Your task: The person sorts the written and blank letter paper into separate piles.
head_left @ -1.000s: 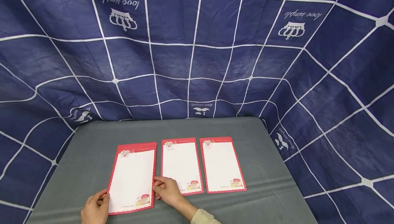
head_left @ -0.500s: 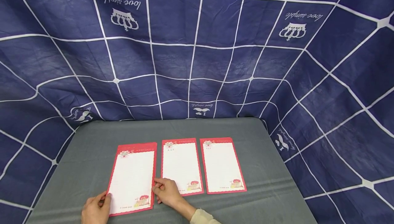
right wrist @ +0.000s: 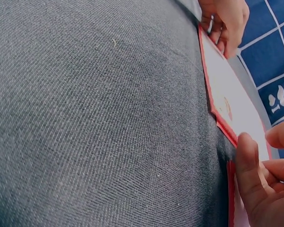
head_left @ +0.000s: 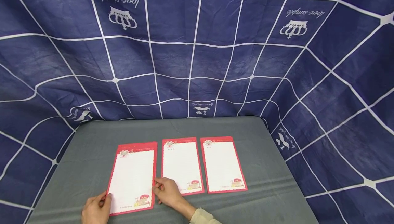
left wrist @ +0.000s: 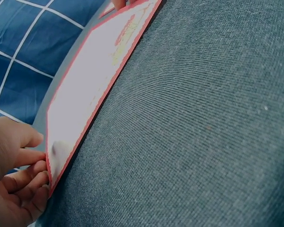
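Note:
A stack of red-bordered writing paper (head_left: 132, 179) lies on the left of the grey table, a flower print at its top corner and a coloured drawing near the bottom. My left hand (head_left: 96, 208) holds its lower left edge, thumb at the margin; the left wrist view shows the curled fingers (left wrist: 34, 187) against that edge. At the lower right edge, my right hand (head_left: 168, 192) pinches the stack with thumb and index finger. Slightly uneven red edges show along its top and right side. Fingertips under the paper are hidden.
Two more piles of the same paper, a middle one (head_left: 181, 164) and a right one (head_left: 223, 166), lie alongside. My right hand partly covers the middle pile's lower left corner. Blue checked cloth (head_left: 197, 63) hangs behind and beside the grey-covered table (head_left: 264, 196).
The top of the left stack has shifted slightly left and down, baring more red edge at its lower right. My left hand has moved very slightly right. The other piles stay put.

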`<act>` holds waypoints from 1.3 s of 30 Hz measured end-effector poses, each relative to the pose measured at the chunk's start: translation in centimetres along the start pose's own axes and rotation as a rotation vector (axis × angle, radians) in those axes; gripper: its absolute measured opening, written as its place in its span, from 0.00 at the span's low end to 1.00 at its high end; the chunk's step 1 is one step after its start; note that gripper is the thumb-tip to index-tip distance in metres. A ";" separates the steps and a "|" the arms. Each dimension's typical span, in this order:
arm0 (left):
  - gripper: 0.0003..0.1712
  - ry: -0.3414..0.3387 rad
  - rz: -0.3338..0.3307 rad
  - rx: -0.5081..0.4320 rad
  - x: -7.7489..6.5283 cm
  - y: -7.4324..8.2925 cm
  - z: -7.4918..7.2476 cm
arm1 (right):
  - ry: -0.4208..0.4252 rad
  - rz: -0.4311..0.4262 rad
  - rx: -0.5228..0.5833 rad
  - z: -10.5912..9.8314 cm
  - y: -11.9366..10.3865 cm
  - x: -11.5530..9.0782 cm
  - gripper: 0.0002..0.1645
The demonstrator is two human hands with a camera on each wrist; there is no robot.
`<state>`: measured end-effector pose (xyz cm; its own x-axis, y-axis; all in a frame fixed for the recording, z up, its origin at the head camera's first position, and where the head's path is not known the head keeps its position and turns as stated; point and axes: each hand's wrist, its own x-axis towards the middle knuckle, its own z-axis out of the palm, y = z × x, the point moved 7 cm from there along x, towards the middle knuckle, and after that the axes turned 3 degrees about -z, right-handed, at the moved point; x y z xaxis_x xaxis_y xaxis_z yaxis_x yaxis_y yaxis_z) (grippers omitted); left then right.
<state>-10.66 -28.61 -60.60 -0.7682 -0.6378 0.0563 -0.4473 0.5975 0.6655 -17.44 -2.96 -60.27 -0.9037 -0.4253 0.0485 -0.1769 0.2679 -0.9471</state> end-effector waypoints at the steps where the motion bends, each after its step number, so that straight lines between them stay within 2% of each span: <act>1: 0.19 0.006 0.000 -0.003 0.0 0.0 -0.1 | 0.001 -0.004 -0.011 -0.1 0.0 0.0 0.21; 6: 0.18 -0.003 -0.040 -0.005 0.2 -0.5 -0.3 | 0.007 0.002 -0.005 -0.2 0.1 0.0 0.22; 12: 0.20 -0.047 -0.119 0.004 0.3 -0.8 -0.3 | 0.009 -0.003 0.040 -0.5 0.2 -0.2 0.20; 17: 0.21 -0.055 -0.185 0.003 0.3 -1.0 -0.2 | 0.034 -0.009 0.098 -1.3 0.3 -0.4 0.17; 21: 0.22 -0.044 -0.184 -0.017 0.2 -0.9 -0.7 | 0.075 0.004 0.156 -2.3 0.7 -0.5 0.15; 23: 0.21 -0.022 -0.152 -0.041 0.0 -0.4 -1.0 | 0.100 -0.004 0.158 -3.1 0.8 -0.6 0.14; 30: 0.15 0.149 0.049 -0.131 -1.2 3.2 -1.6 | 0.228 -0.052 0.057 -6.8 1.4 -0.9 0.11; 34: 0.13 0.143 0.120 -0.164 -1.5 4.6 -1.0 | 0.267 -0.042 0.029 -8.4 2.0 -1.2 0.12; 39: 0.14 0.060 0.179 -0.197 -2.0 6.2 0.5 | 0.295 -0.048 -0.014 -10.2 2.2 -1.8 0.14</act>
<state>-12.12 -23.45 -56.94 -0.7959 -0.5615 0.2266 -0.2041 0.6012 0.7726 -20.11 7.19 -59.18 -0.9680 -0.1690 0.1853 -0.2259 0.2660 -0.9371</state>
